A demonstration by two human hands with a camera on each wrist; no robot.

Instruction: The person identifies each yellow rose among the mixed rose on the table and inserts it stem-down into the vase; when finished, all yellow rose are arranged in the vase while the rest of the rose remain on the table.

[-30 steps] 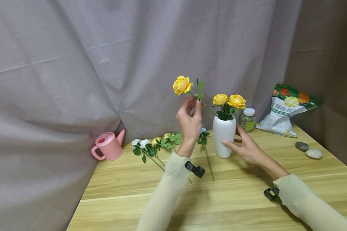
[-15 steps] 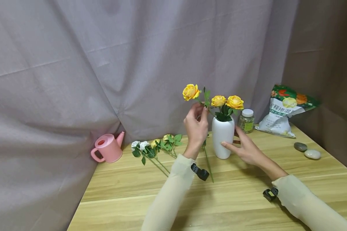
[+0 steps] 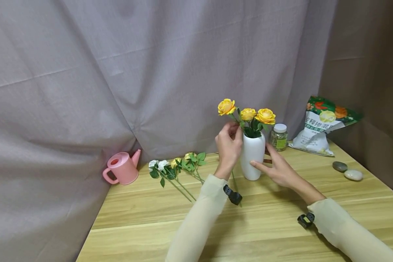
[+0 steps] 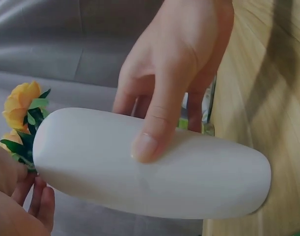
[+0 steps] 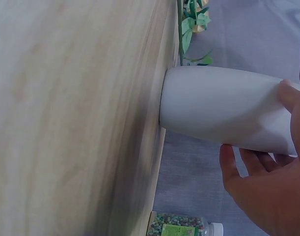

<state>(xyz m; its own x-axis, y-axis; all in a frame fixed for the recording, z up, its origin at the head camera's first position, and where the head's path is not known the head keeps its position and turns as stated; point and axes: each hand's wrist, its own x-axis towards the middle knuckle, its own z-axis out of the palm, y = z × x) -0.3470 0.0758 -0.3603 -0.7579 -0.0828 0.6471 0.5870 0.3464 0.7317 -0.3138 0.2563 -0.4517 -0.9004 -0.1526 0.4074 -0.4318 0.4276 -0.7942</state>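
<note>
While our left hand [image 3: 228, 148] pinches a yellow rose [image 3: 226, 107] by its stem, thumb and fingertips closed together, our right hand [image 3: 280, 169] holds the white vase [image 3: 251, 158], its thumb on the near side and its fingers spread and bent round the far right side. The rose's long axis slants: its bloom points up and to the left above our left fingers, and its stem runs down to the right, towards the vase's mouth just beside them. We cannot tell whether the stem's lower end is inside.

Between our two hands, the vase stands upright on the tabletop [image 3: 134, 225], mouth up. Two yellow roses [image 3: 265, 116] rise from it, right of our left fingertips. White roses [image 3: 163, 165] lie left of that hand; a lidded jar [image 3: 279, 138] stands just beyond our right fingers.
</note>
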